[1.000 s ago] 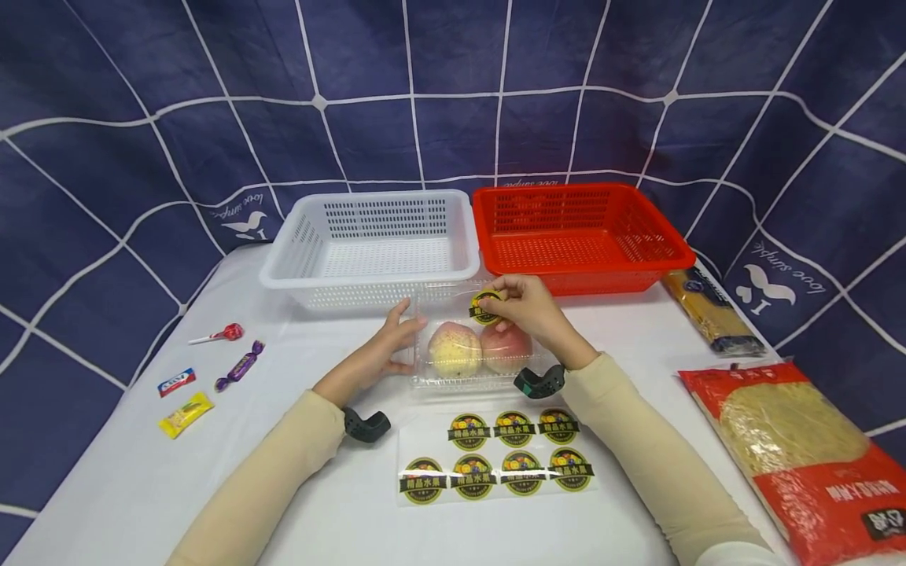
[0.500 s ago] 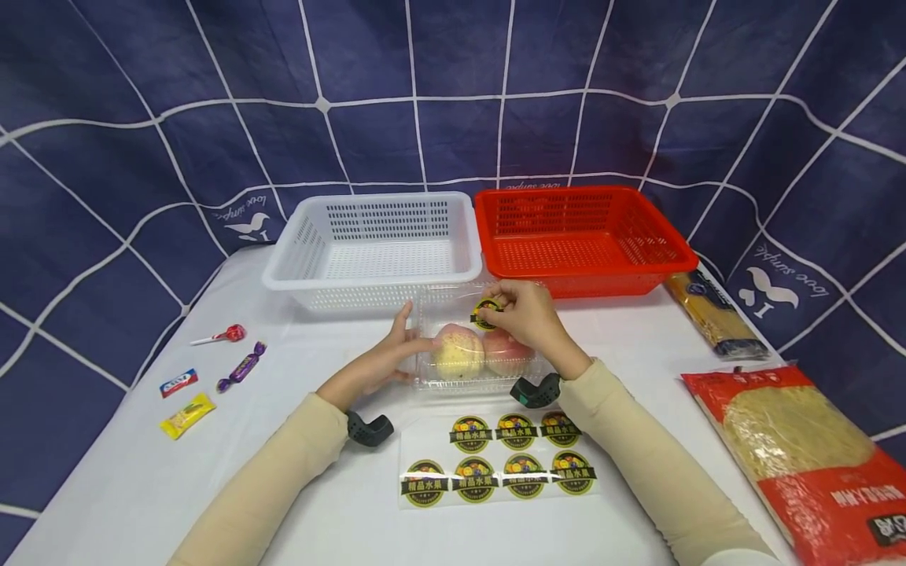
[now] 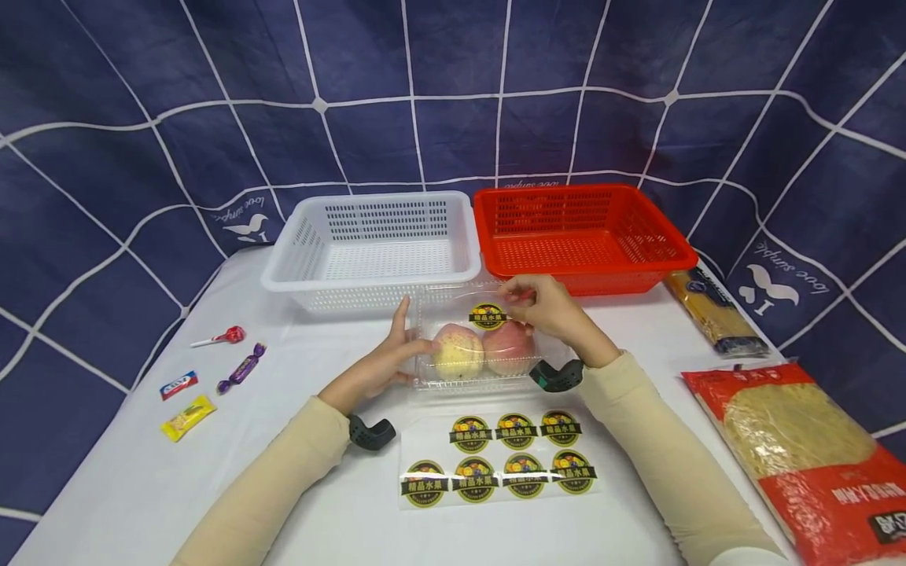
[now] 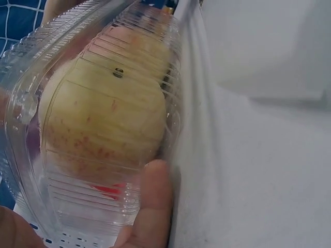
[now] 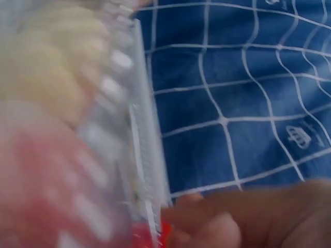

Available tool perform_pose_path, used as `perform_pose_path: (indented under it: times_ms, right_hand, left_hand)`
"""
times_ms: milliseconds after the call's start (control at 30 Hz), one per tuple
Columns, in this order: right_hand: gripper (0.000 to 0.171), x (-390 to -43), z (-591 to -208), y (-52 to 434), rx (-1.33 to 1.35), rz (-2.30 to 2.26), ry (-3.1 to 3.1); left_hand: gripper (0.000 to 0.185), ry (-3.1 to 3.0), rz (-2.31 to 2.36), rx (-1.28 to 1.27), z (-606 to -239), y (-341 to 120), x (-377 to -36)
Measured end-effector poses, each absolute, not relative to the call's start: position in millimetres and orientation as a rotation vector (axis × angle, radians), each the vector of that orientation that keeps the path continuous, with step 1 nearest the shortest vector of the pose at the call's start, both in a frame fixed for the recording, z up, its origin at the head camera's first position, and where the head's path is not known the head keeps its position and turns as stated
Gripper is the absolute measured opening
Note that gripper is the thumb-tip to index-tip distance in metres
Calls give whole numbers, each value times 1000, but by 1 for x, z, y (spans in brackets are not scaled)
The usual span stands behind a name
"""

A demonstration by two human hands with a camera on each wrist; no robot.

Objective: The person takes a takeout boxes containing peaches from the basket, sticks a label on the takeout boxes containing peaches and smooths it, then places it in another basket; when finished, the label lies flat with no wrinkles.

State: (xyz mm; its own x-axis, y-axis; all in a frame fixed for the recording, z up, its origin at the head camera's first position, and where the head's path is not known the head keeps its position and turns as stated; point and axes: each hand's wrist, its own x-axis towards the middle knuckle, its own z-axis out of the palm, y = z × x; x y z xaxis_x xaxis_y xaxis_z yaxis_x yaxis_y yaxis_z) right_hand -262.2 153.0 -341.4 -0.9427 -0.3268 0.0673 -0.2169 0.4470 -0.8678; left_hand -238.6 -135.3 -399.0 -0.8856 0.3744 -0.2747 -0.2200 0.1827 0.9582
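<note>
A dark blue cloth with a white grid hangs behind a white-covered table (image 3: 141, 487), where a white perforated plastic basket (image 3: 368, 244) and a red one (image 3: 580, 236) sit side by side at the back. Just in front of them lies a clear plastic clamshell box (image 3: 481, 346) holding two peaches, the yellower one (image 3: 458, 351) on the left and the pinker one (image 3: 507, 347) on the right. The box's long axis runs left to right across the table, lid up.

The left hand (image 3: 382, 362) braces the box's left end, thumb against the near corner and fingers resting straight along the side. The right hand (image 3: 548, 308) is at the lid's far right, fingertips lightly curled on the plastic beside a round black-and-yellow fruit sticker (image 3: 487, 315) that lies flat on the lid with its band of print level; it does not seem to be pinching anything.

To my eye the sticker wants rubbing down from the centre outward while the left hand keeps the flimsy box from sliding.

A sheet of seven more stickers (image 3: 499, 464) lies nearer the person, with wrapped sweets (image 3: 212, 369) to the left and a red bag of noodles (image 3: 807, 448) to the right.
</note>
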Motion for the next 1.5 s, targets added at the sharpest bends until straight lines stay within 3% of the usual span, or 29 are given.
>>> perform_pose_path:
  times_ms: [233, 567, 800, 1100, 1367, 1500]
  right_hand:
    - [21, -261, -315, 202, -633, -1785, 2339]
    - [23, -266, -309, 273, -612, -2806, 1691]
    - [23, -271, -322, 312, -142, -3214, 1434]
    - [18, -279, -342, 341, 628, -3088, 1718]
    - [63, -284, -361, 345, 831, -2791, 1828]
    - [66, -284, -362, 343, 833, -2778, 1823]
  left_hand:
    - [117, 1999, 1751, 169, -401, -134, -239]
    - [116, 2012, 1745, 172, -401, -133, -238]
    - [116, 2007, 1745, 180, -396, -134, -235]
    - [119, 2007, 1697, 267, -386, -145, -234]
    - [117, 1985, 1742, 254, -394, -150, -233]
    - [113, 2004, 1774, 271, -395, -153, -227]
